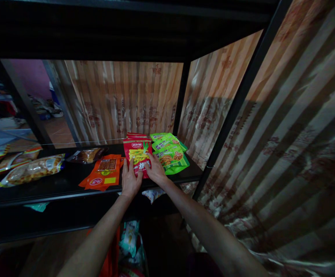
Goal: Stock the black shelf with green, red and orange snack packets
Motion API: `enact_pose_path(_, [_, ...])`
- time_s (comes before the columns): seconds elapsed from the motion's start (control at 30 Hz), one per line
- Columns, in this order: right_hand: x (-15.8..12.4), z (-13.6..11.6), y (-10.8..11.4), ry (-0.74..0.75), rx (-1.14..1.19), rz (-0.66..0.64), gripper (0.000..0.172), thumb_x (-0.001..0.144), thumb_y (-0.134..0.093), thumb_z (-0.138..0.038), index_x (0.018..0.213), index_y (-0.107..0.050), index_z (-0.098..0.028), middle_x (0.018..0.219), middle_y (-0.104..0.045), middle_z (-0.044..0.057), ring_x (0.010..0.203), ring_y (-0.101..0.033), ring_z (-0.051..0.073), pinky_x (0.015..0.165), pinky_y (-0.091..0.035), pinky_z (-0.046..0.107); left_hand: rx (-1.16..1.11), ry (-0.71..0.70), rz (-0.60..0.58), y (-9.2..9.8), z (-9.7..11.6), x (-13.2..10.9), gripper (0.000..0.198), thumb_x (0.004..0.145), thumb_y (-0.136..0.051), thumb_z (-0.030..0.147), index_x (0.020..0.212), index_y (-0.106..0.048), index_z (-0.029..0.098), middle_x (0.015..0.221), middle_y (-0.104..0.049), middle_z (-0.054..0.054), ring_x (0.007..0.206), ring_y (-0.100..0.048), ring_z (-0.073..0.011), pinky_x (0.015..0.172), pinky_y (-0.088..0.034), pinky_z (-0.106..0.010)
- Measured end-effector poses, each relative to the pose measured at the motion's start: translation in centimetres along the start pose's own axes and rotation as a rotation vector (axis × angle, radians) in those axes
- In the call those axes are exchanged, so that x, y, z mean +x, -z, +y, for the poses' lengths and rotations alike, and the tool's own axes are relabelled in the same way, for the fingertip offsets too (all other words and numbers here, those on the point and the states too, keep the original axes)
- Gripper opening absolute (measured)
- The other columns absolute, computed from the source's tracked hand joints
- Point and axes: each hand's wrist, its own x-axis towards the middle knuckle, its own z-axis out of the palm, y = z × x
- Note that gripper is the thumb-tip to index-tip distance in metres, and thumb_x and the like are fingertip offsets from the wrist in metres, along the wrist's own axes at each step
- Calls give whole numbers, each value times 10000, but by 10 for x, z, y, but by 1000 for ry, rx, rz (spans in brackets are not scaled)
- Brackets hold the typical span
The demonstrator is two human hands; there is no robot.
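A stack of red snack packets (138,152) lies on a black shelf (54,184), near its front right. My left hand (130,180) grips the packets' lower left corner, fingers curled over the edge. My right hand (156,170) holds the lower right side of the same stack. Green snack packets (170,152) lie fanned out just right of the red ones, touching my right hand's side. Orange packets (104,171) lie just left of my left hand.
Clear bags of snacks (31,169) and a dark packet (86,154) lie further left on the shelf. A black upright post (236,107) and striped curtain (285,134) stand at the right. More packets (129,238) sit below the shelf.
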Motion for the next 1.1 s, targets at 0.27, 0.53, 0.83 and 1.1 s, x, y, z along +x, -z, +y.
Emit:
enact_pose_path(0.27, [-12, -3, -2, -25, -28, -18, 530, 918, -387, -379, 1385, -422, -130, 1474, -347, 159, 1368, -316, 299, 1107, -286, 447, 100, -59, -60, -3, 0, 0, 648, 829, -515, 364, 1392, -382, 73, 1497, -290, -213, 1363, -325, -304, 1091, -311, -434])
enact_pose_path(0.53, [-16, 1, -3, 32, -47, 24, 561, 909, -402, -352, 1419, -365, -121, 1501, -306, 154, 1397, -257, 301, 1126, -250, 449, 96, -55, 24, -3, -1, -5, 658, 810, -546, 382, 1393, -396, 115, 1501, -297, -187, 1370, -312, -301, 1093, -303, -451])
enact_pose_path(0.83, [-33, 6, -3, 103, -61, 17, 557, 921, -377, -339, 1407, -370, -66, 1538, -179, 191, 1422, -176, 304, 1133, -226, 450, 109, -116, 49, 2, -12, -17, 554, 844, -522, 362, 1334, -471, 108, 1503, -290, -180, 1376, -300, -291, 1098, -314, -417])
enact_pose_path(1.1, [-49, 15, -2, 152, 45, -24, 565, 859, -500, -348, 1378, -423, -140, 1530, -212, 154, 1397, -253, 299, 1108, -280, 458, 69, -116, -8, 6, -15, -16, 484, 868, -498, 312, 1322, -477, 147, 1451, -388, -157, 1329, -382, -273, 1085, -335, -433])
